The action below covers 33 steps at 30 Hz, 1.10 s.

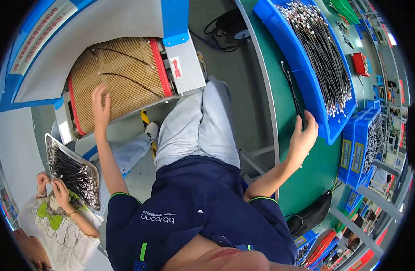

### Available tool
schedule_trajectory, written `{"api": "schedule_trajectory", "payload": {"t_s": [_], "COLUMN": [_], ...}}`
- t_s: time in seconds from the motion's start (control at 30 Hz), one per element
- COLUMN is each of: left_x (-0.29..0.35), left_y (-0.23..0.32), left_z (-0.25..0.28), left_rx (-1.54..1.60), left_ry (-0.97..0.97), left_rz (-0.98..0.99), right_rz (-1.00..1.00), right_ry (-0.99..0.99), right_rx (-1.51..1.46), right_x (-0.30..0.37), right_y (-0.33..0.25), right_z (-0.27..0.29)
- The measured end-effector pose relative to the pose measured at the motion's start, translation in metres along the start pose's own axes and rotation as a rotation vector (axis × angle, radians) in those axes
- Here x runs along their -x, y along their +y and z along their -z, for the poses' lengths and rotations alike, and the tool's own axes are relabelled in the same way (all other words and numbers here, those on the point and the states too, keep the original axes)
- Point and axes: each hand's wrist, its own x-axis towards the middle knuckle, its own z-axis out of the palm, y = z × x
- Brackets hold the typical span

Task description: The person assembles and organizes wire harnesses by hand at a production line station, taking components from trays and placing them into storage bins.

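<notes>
My left hand [101, 107] reaches over the tan mesh conveyor belt [87, 97], fingers stretched out and apart, with nothing visible in them. Just beyond its fingertips lies the white end of a thin black cable [134, 81], which runs across the belt to its near right edge. Farther back on the mesh rests another black cable [121, 53]. Over the green table, my right hand [303, 137] has its fingertips closed on the near end of a few black cables [292, 88]. They point away from me beside a long blue bin [323, 119].
Many black cables [318, 49] fill the blue bin. At the left, a co-worker's hands [54, 187] work beside a tray [97, 192] of cables. A blue and white machine hood [112, 20] arches over the belt. More blue bins [352, 156] stand at the right.
</notes>
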Motion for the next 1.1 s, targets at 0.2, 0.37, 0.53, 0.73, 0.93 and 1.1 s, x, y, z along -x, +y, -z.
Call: {"api": "schedule_trajectory", "payload": {"t_s": [0.2, 0.37, 0.53, 0.73, 0.93, 1.1], "left_x": [0.041, 0.057, 0.059, 0.055, 0.049, 0.068], "left_y": [0.064, 0.091, 0.108, 0.149, 0.169, 0.143], "left_z": [-0.033, -0.043, -0.034, -0.051, -0.053, -0.047], "left_rx": [0.151, 0.203, 0.170, 0.333, 0.048, 0.145], "left_ry": [-0.137, -0.189, -0.154, -0.058, -0.334, -0.618], "left_rz": [0.029, 0.032, -0.035, -0.121, -0.246, -0.049], "right_rz": [-0.068, -0.055, -0.119, 0.316, 0.359, 0.511], "right_ry": [-0.100, -0.077, 0.084, -0.479, -0.779, -0.770], "right_rx": [0.264, 0.388, -0.207, -0.449, -0.642, -0.620], "right_x": [0.007, 0.008, 0.009, 0.057, 0.092, 0.095], "right_y": [0.015, 0.012, -0.011, -0.075, -0.075, -0.073], "right_z": [-0.006, -0.007, 0.021, 0.013, -0.040, -0.063]}}
